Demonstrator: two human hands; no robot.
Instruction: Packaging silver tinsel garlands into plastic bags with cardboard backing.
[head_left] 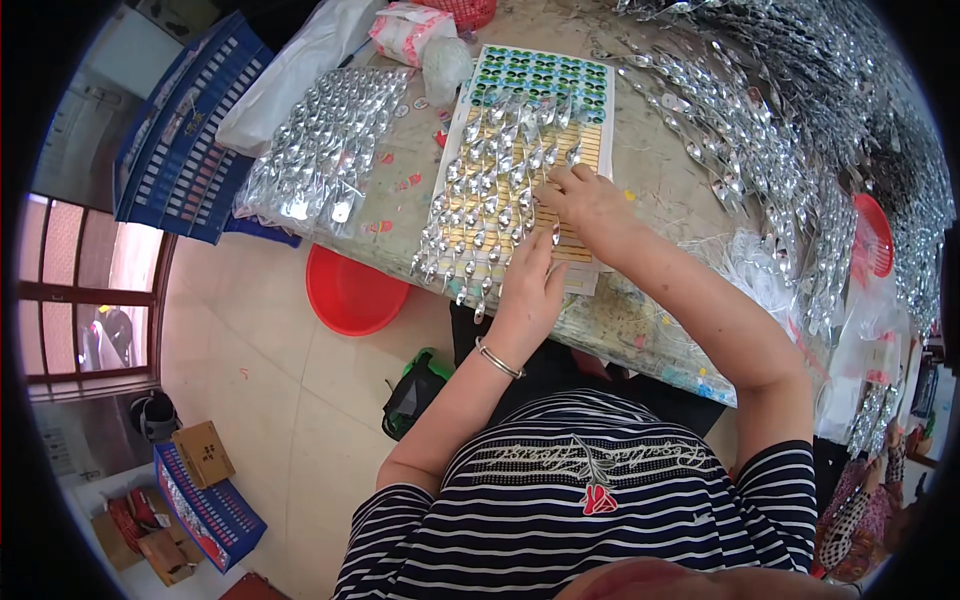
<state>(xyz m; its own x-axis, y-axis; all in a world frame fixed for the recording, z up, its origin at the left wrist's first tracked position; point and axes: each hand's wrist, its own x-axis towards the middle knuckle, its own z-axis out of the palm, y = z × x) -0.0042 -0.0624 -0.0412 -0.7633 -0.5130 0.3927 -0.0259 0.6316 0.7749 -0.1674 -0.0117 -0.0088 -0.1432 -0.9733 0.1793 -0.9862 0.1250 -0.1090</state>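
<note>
Silver twisted foil strips [490,190] lie in rows across a yellow striped sheet [585,150] on the table in front of me. Green and blue oval stickers [545,72] cover the sheet's far end. My right hand [590,205] is over the sheet's right side, its fingers curled and closed down among the strips; what the fingertips pinch is hidden. Closer to the table's front edge, my left hand [533,295] rests beside the strips with fingers stretched and thumb apart. A bracelet circles the left wrist.
A flat pile of silver strips [325,150] lies at the left, beside a blue crate [195,130]. Large bunches of silver strips [790,110] fill the right side. A red basin [355,290] stands on the floor below the table's left edge.
</note>
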